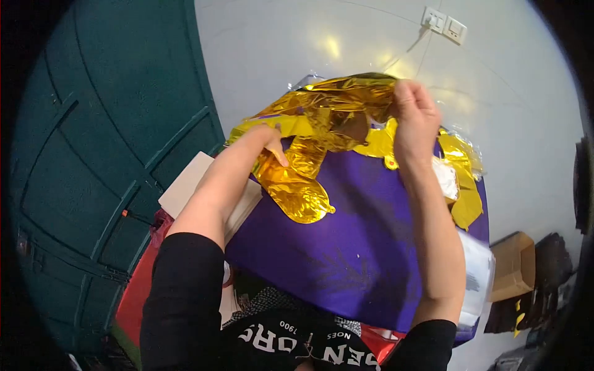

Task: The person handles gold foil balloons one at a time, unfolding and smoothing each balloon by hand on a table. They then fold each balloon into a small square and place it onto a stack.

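Crumpled gold foil balloons lie across the far left part of the purple tabletop, flat and shiny. My right hand is closed in a pinch on the upper right end of a gold foil balloon, lifting that edge above the table. My left hand rests on the foil at the left, its thumb spread apart; its other fingers are partly hidden. Beyond my right wrist lie more flat gold foil pieces, with a small white packet among them.
A white box stands at the table's left edge. Clear plastic packaging lies at the right edge. An open cardboard box is on the right, beyond the table. Behind are a white wall with a socket and a dark green door.
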A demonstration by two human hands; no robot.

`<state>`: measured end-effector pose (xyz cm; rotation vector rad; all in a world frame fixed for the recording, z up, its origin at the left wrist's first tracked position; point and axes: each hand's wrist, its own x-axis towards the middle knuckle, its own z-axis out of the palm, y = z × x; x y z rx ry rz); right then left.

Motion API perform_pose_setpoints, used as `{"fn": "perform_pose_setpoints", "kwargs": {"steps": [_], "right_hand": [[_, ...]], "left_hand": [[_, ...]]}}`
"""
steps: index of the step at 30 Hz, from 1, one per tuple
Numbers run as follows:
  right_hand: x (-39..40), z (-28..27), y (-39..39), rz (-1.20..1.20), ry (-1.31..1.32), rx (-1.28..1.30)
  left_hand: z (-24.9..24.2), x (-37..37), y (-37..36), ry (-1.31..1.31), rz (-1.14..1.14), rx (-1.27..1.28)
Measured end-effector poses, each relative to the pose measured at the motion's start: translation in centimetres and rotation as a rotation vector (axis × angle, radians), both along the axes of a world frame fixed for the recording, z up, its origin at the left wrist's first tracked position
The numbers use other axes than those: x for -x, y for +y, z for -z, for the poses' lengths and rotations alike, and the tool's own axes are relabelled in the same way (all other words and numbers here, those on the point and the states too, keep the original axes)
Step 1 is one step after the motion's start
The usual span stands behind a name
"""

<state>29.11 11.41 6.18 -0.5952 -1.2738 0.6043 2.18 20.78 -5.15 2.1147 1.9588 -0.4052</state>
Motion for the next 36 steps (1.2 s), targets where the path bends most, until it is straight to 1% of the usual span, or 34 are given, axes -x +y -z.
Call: {"fn": "perform_pose_setpoints", "kwargs": {"steps": [2, 3, 4, 5, 7, 8, 10, 11, 12, 13, 14, 15, 16, 18, 19, 20, 22, 23, 25, 26, 27, 28, 29, 30, 32, 34, 36], "right_hand": [[-2.9, -0.7, -1.2, -0.007, 0.078, -0.02], [-4.8, -0.9, -1.9, 0.008, 0.056, -0.055], [-6.5, -1.3, -2.8, 0.025, 0.031, -0.088], [-7.7, -1.8, -4.5, -0.021, 0.065, -0.107], [-9.6, -2.7, -8.7, 0.123, -0.053, -0.052], [-10.5, -2.7, -10.9, 0.201, -0.113, -0.024], [-11.3, -2.2, -15.2, 0.465, -0.477, -0.014], [-11.7, -1.7, -17.5, 0.395, -0.62, 0.003], [-12.4, -0.6, -18.0, 0.269, -0.776, -0.253], [-12.1, 0.3, -19.3, 0.233, -0.914, -0.333], [-10.8, 1.3, -20.9, 0.136, -0.918, -0.273], [-9.9, 2.6, -21.7, 0.043, -0.921, -0.282], [-9.0, 3.9, -22.4, -0.054, -0.923, -0.29], [-6.9, 7.0, -24.0, -0.085, -0.94, -0.285], [-5.7, 8.3, -24.2, -0.106, -0.924, -0.299], [-4.7, 9.5, -24.2, -0.129, -0.907, -0.314], [-3.3, 12.4, -24.1, -0.241, -0.917, -0.175], [-2.8, 13.1, -24.1, -0.301, -0.92, -0.106], [-2.4, 12.7, -23.7, -0.399, -0.835, 0.006], [-2.3, 12.6, -23.7, -0.446, -0.791, 0.066], [-2.8, 13.6, -23.4, -0.44, -0.838, 0.117], [-3.6, 13.4, -23.2, -0.443, -0.801, 0.139], [-4.9, 13.1, -23.1, -0.354, -0.826, 0.107], [-6.6, 12.9, -23.1, -0.262, -0.852, 0.076], [-10.2, 13.3, -22.5, -0.033, -1.053, -0.022], [-12.8, 13.1, -22.2, 0.246, -1.294, -0.006], [-14.5, 13.4, -22.1, 0.281, -1.463, 0.016]], "left_hand": [[-0.2, 0.4, 0.0, -0.024, 0.001, -0.022], [1.1, 1.1, 2.1, 0.002, 0.104, 0.008], [0.0, 0.9, 1.8, -0.028, 0.077, 0.099], [0.6, 1.0, 2.7, -0.054, 0.039, 0.184], [1.1, 1.1, 3.2, -0.081, -0.024, 0.271], [0.3, 0.9, 2.7, -0.085, -0.047, 0.271], [-0.3, 1.2, 3.1, -0.054, 0.007, 0.272], [-0.1, 1.4, 3.6, -0.02, 0.027, 0.266], [0.1, 2.0, 4.1, 0.013, 0.04, 0.254], [0.8, 3.1, 5.5, 0.011, 0.032, 0.26], [0.5, 2.8, 4.6, -0.001, 0.007, 0.239], [0.3, 2.4, 3.7, -0.014, -0.018, 0.218], [-0.3, 1.9, 3.0, 0.005, 0.036, 0.173], [-0.6, 1.5, 2.3, 0.042, 0.136, 0.086], [0.5, 1.9, 3.1, 0.087, 0.209, 0.049], [0.5, 1.0, 2.5, 0.095, 0.229, -0.06], [0.5, -2.6, -0.6, 0.123, 0.26, -0.269], [-0.2, -4.9, -2.9, 0.09, 0.275, -0.298], [-1.8, -9.2, -8.4, 0.064, 0.458, -0.317], [0.0, -9.8, -8.9, -0.065, 0.491, -0.273], [-1.1, -11.5, -11.2, 0.051, 0.689, -0.185], [1.1, -11.8, -11.7, -0.119, 0.663, -0.217], [-0.1, -12.9, -14.3, -0.216, 0.553, -0.138], [-0.5, -13.3, -16.1, -0.245, 0.59, -0.189], [-0.3, -14.1, -18.9, -0.309, 0.661, -0.288], [0.5, -14.9, -20.3, -0.376, 0.754, -0.357], [1.2, -15.6, -21.5, -0.412, 0.845, -0.424]]}}
